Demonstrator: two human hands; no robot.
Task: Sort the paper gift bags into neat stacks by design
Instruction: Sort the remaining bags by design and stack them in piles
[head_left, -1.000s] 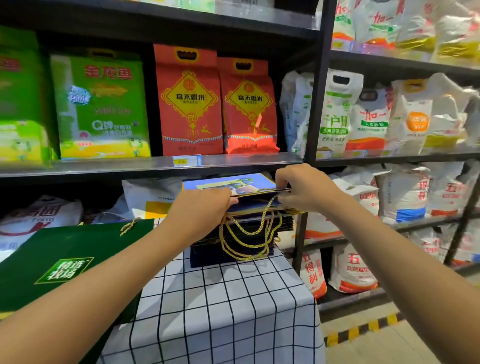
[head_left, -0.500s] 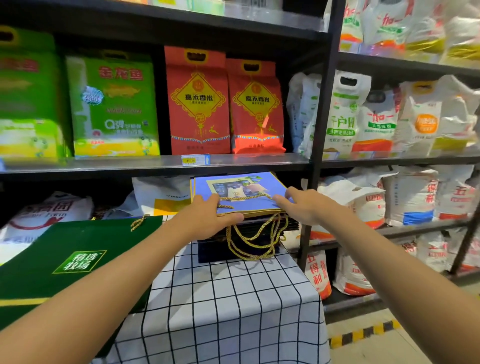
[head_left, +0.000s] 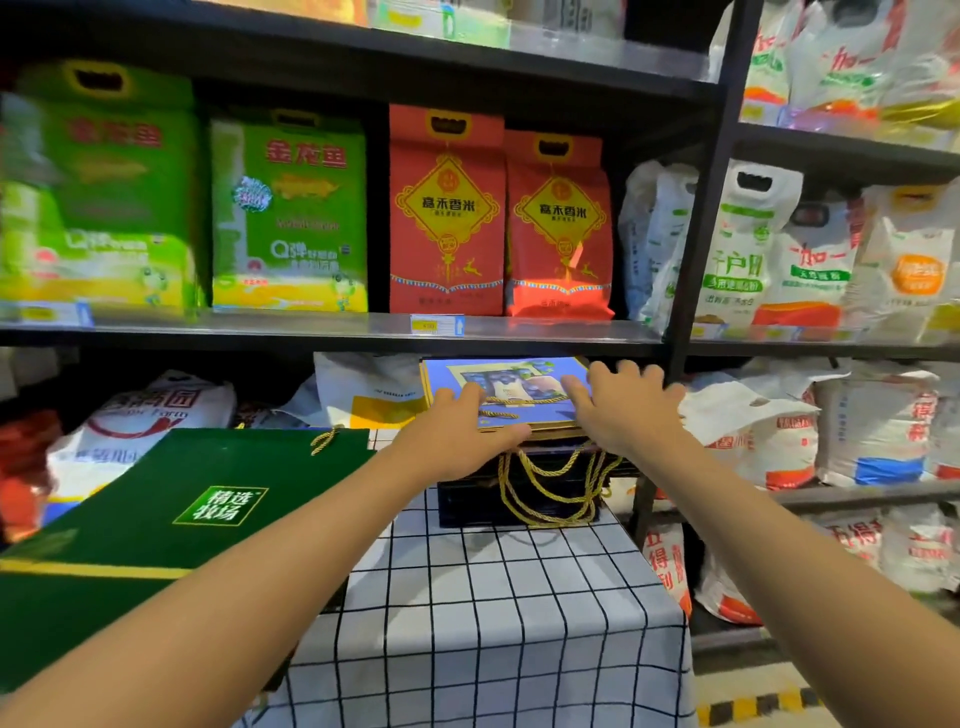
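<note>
Blue gift bag (head_left: 524, 410) flat under left hand (head_left: 457, 441); right hand (head_left: 623, 410)

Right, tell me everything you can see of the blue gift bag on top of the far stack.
The blue gift bag lies flat, folded, on a stack of dark bags at the far end of the checked tablecloth. It looks like glossy paper, with a printed picture panel and gold edging. Its gold cord handle rests across its face; more cords hang down the stack's front. The left hand and right hand both rest on it, fingers extended.
</note>
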